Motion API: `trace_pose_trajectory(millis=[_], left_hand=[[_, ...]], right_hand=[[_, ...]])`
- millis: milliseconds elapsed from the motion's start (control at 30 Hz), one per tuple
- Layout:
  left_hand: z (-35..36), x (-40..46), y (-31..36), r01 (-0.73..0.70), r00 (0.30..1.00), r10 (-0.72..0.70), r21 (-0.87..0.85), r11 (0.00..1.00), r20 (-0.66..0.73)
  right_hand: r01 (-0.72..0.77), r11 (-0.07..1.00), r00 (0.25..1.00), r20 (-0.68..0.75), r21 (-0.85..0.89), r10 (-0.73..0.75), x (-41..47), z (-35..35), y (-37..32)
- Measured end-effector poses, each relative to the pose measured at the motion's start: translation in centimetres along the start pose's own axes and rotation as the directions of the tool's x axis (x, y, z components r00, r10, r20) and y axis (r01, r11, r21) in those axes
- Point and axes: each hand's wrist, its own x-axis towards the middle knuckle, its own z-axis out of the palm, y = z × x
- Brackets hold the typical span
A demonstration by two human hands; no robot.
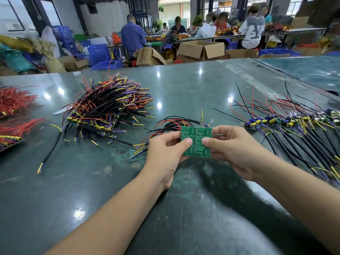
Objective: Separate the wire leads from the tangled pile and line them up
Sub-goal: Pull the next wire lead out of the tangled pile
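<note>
Dark green, glossy table (pixel 184 199), filling most of the frame and scuffed pale near the centre. Carried a tangled pile of wire leads (pixel 108 105) at upper left, black, red, yellow and purple. Held 2 bunches of red wires (pixel 14 100) at the far left edge. Bore 1 loose black cable (pixel 51 150) with yellow tips, lower left of the pile. Showed a row of lined-up leads (pixel 294 129) at right, small components at their upper ends, black wires running toward lower right.
</note>
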Motion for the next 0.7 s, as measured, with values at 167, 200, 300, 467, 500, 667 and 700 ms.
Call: trace_pose_trajectory(millis=[167,200,300,467,500,667,700], left_hand=[[0.0,0.0,0.0,-0.002,1.0,0.002,0.02,1.0,0.004],[0.1,0.0,0.0,-0.004,1.0,0.004,0.031,1.0,-0.003],[0.3,-0.1,0.0,-0.012,1.0,0.013,0.049,0.999,-0.019],[0.7,-0.1,-0.3,-0.061,0.996,0.067,0.079,0.995,-0.063],[0.8,-0.2,-0.3,-0.075,0.994,0.082,0.088,0.993,-0.075],[1.0,-0.3,-0.6,-0.097,0.988,0.108,0.1,0.99,-0.112],[1.0,-0.3,-0.6,-0.093,0.988,0.104,0.101,0.99,-0.114]], right_hand=[[0.044,0.995,0.994,-0.096,-0.094,-0.053,0.0,0.8,0.0],[0.05,0.992,0.992,-0.112,-0.113,-0.063,0.0,0.9,0.1],[0.054,0.985,0.986,-0.147,-0.163,-0.078,0.1,0.9,0.2],[0.064,0.955,0.973,-0.193,-0.29,-0.124,0.3,0.9,0.7],[0.063,0.949,0.97,-0.203,-0.309,-0.131,0.3,1.0,0.8],[0.045,0.952,0.969,-0.218,-0.302,-0.115,0.3,0.9,0.8],[0.039,0.955,0.97,-0.218,-0.293,-0.106,0.3,0.9,0.8]])
